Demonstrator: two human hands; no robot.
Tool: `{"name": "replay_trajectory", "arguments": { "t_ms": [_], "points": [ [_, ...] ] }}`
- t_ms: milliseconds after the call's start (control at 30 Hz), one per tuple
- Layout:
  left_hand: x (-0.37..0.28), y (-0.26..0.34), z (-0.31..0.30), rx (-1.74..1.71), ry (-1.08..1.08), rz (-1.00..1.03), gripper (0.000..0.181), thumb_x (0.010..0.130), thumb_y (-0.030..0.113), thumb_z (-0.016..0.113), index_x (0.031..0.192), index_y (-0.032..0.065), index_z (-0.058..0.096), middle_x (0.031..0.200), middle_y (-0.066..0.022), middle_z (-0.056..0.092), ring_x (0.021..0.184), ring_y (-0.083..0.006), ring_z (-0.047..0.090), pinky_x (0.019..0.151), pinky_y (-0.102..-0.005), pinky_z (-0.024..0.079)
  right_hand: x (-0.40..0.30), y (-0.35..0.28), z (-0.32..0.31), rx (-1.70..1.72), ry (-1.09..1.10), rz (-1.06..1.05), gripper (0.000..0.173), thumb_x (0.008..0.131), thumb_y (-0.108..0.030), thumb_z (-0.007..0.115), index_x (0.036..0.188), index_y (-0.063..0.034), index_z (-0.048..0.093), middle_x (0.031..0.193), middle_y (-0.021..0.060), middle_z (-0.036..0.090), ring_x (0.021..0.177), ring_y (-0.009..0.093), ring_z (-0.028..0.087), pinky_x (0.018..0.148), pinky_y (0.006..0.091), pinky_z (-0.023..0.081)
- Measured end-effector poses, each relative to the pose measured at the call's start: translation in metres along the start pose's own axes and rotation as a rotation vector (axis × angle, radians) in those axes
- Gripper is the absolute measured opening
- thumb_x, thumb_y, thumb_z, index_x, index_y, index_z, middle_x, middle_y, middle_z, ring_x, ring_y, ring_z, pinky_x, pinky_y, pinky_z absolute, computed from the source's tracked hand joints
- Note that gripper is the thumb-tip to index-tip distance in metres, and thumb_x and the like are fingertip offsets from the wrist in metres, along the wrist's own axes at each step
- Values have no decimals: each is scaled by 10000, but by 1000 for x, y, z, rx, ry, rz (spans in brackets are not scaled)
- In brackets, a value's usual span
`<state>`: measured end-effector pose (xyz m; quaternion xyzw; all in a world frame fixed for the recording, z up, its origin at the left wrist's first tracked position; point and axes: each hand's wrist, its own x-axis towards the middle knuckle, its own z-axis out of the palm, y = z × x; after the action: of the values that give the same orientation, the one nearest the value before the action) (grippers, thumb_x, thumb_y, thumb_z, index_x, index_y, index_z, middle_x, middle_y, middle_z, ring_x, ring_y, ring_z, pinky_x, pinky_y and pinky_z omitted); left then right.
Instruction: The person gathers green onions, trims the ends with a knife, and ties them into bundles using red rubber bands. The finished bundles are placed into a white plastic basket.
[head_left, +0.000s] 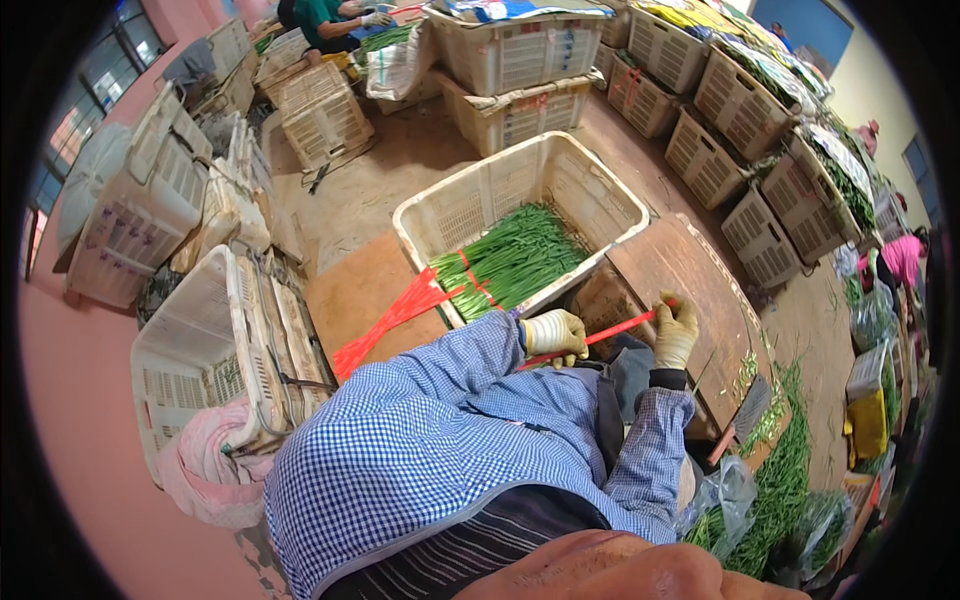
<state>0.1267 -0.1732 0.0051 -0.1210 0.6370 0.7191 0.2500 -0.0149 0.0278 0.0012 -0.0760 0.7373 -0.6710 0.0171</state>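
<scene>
Between my two hands runs a flat red tie strip, held low in front of my body. My left hand, in a pale work glove, is closed around one stretch of it. The fingers of my right hand, gloved too, pinch its far end above a wooden board. Just beyond my left hand stands a white plastic crate. Inside lie thin green stalks resembling garlic chives, with a red band around them. More red strips lie fanned out by the crate's left corner.
A cleaver rests at the board's right edge among cut bits. Loose greens heap on my right. An open crate with a pink cloth stands left. Stacked crates rise ahead. Other people work nearby.
</scene>
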Motion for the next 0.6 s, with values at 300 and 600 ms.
{"name": "replay_trajectory", "arguments": {
  "t_ms": [300,600],
  "points": [
    [1,11,-7,-21,-123,-85,146,891,108,704,865,-33,680,717,-124,700,563,-163,679,470,-285,570,2,-2,-9,-885,-95,-810,255,825,-8,648,1060,-108,655,933,123,691,816,328,676,702,381,548],
    [45,43,-26,-98,151,-69,233,883,217,656,898,-12,692,712,-132,691,544,-241,667,473,-335,528,-8,-3,-18,-552,19,-459,611,847,37,663,1410,-154,521,1095,151,654,983,263,670,844,379,559]
  ]
}}
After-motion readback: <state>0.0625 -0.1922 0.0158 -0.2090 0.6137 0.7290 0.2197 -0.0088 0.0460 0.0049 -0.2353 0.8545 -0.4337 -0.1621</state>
